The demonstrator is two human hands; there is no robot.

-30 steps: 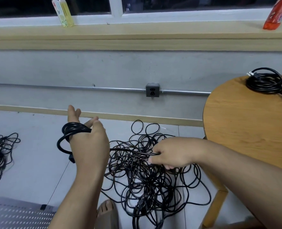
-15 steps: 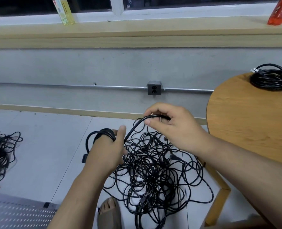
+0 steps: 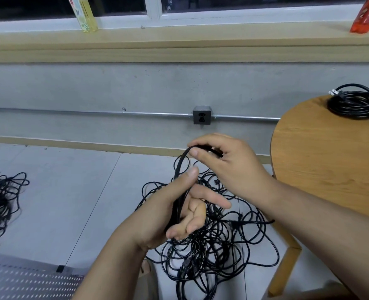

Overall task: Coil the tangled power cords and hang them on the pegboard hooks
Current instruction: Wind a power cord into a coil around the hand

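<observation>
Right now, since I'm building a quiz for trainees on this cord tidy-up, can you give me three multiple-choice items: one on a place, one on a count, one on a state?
1. Where does the coiled cord lie? A hung on a hook; B on the round table; C in a box.
2. How many bottles stand on the windowsill? A one; B four; C two.
3. The right hand is: A pinching the black cord; B flat on the table; C hanging idle.
Key: B, the coil rests on the tabletop; C, a yellow bottle and an orange bottle; A, thumb and finger close on the cord running to the left hand.
</observation>
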